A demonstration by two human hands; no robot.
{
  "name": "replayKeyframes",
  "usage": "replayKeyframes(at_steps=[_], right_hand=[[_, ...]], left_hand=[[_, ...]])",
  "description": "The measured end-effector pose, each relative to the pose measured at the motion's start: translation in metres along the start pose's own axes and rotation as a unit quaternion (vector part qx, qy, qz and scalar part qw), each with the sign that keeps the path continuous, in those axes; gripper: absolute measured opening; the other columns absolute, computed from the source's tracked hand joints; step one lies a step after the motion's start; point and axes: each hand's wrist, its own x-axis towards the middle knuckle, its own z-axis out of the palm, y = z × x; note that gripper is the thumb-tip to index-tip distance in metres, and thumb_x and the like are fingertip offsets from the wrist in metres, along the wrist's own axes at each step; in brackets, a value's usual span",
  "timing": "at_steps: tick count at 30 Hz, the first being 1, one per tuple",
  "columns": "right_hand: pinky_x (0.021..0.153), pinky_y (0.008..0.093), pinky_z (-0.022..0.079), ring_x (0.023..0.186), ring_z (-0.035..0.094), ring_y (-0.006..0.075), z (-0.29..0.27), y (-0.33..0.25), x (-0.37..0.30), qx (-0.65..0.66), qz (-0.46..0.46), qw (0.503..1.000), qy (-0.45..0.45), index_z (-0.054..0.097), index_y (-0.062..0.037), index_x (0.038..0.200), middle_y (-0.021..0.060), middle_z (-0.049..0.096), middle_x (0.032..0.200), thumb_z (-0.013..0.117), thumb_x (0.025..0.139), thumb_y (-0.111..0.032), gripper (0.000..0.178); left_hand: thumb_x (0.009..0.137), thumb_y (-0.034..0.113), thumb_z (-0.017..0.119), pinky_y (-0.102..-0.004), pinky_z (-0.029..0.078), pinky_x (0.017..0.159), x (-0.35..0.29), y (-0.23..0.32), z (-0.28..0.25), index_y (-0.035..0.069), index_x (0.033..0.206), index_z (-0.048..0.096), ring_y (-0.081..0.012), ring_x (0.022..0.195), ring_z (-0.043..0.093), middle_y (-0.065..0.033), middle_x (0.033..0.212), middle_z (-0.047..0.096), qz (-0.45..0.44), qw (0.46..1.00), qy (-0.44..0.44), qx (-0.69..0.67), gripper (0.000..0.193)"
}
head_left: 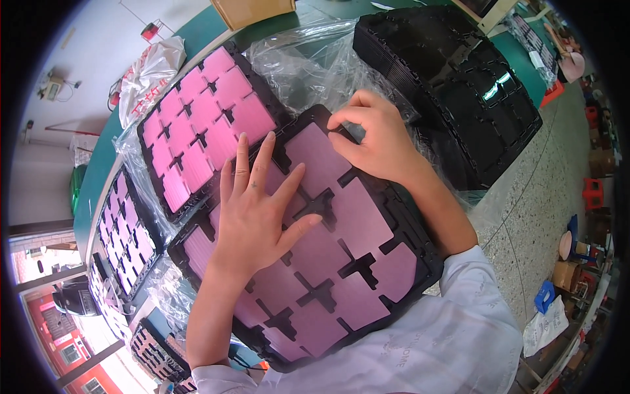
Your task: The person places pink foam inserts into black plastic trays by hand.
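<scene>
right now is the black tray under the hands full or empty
Full, as far as visible: the tray shows a pink sheet in every visible pocket.

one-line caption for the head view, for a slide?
Left hand flat on pink sheets in a black tray; right hand pinching at its far edge.

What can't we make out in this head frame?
- Head view: pink sheets under the left hand are hidden by its palm.
- Whatever the right hand pinches at the near tray's far edge is covered by its curled fingers.
- The tray's near edge is hidden by the white sleeve.
- Contents of the black tray stack: too dark to tell.
</scene>
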Motion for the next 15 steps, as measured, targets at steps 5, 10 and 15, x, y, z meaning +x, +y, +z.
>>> replayKeyframes(at_steps=[5, 10, 15], right_hand=[[0.074, 0.0412, 0.053, 0.086, 0.065, 0.0296, -0.006, -0.01, -0.001, -0.061, 0.027, 0.995, -0.073, 0.076, -0.0069, 0.087, 0.0104, 0.06, 0.094, 0.079, 0.079, -0.016, 0.012], [0.073, 0.0411, 0.052, 0.086, 0.064, 0.0294, -0.003, -0.006, -0.001, -0.038, 0.027, 0.997, -0.061, 0.075, -0.0069, 0.09, 0.01, 0.059, 0.093, 0.08, 0.08, -0.017, 0.015], [0.069, 0.0401, 0.051, 0.079, 0.064, 0.0291, -0.004, -0.001, 0.001, -0.03, 0.011, 0.998, -0.046, 0.074, -0.0068, 0.093, 0.0098, 0.061, 0.091, 0.081, 0.081, -0.017, 0.018]], left_hand=[[0.096, 0.071, 0.056, -0.0684, 0.021, 0.123, 0.004, 0.001, 0.002, 0.016, 0.144, 0.069, -0.0517, 0.161, 0.015, -0.0228, 0.173, 0.027, 0.007, 1.0, 0.002, 0.006, 0.073], [0.097, 0.069, 0.057, -0.0676, 0.022, 0.124, 0.009, 0.004, 0.001, 0.017, 0.145, 0.068, -0.052, 0.161, 0.015, -0.0231, 0.173, 0.027, 0.01, 1.0, -0.001, 0.012, 0.072], [0.097, 0.067, 0.057, -0.0675, 0.022, 0.124, 0.01, 0.005, 0.001, 0.016, 0.146, 0.067, -0.0516, 0.161, 0.015, -0.023, 0.173, 0.027, 0.014, 1.0, 0.003, 0.011, 0.071]])
